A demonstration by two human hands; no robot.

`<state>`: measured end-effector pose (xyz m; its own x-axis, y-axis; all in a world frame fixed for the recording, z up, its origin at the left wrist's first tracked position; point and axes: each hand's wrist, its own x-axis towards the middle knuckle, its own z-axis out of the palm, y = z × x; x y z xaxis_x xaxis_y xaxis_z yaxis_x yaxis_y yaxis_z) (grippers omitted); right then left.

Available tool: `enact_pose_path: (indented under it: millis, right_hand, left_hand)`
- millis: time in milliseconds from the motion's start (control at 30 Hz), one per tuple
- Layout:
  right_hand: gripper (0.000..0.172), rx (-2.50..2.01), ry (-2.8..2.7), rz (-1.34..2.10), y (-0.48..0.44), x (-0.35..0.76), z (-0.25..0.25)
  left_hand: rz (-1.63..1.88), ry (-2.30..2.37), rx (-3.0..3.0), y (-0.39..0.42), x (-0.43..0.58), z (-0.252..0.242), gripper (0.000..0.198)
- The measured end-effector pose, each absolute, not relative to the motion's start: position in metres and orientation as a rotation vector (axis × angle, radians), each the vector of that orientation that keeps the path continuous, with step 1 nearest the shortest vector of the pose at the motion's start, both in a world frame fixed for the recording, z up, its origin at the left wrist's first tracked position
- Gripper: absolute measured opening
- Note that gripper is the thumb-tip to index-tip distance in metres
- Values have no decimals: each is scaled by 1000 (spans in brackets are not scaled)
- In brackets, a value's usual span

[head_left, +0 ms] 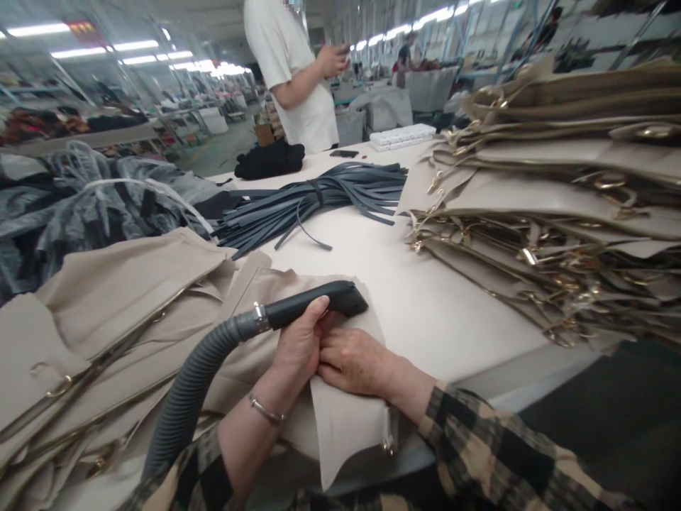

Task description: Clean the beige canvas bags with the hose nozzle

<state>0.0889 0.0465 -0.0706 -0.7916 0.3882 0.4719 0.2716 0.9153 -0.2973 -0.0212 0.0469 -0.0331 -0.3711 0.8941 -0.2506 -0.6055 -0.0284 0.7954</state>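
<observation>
My left hand (301, 344) is closed around a black nozzle (340, 292), its thumb lying along the side. A ribbed grey hose (194, 383) joins the nozzle at a metal clamp (260, 317) and runs down past my left forearm. Right beside it, my right hand (355, 360) is closed on a beige leather-like bag piece (340, 426), just below the nozzle. The fingertips of both hands meet and are partly hidden. A flap of the piece hangs towards me, with a small metal fitting (388, 446) near its corner.
Similar beige pieces (133, 291) lie piled at left. A tall stack of beige pieces with gold hardware (558, 191) stands at right. Across the table (425, 305) lie bundled dark blue straps (319, 195), a black cloth (269, 160) and a phone (344, 153). A person (298, 78) stands opposite.
</observation>
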Motion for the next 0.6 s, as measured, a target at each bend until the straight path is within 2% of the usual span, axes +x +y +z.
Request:
enact_pose_path:
  millis: [167,433,600]
  right_hand:
    - [19,-466,-2466,331,43,90,-71]
    - [15,-507,-2535,384,43,87,-62]
    - [14,-591,-2540,429,48,88,-62]
  left_hand:
    - [1672,1072,405,57,-24,-40,36]
    - [1649,1097,683,15,-41,-40,38]
    - [1638,1081,687,36,-28,-39,33]
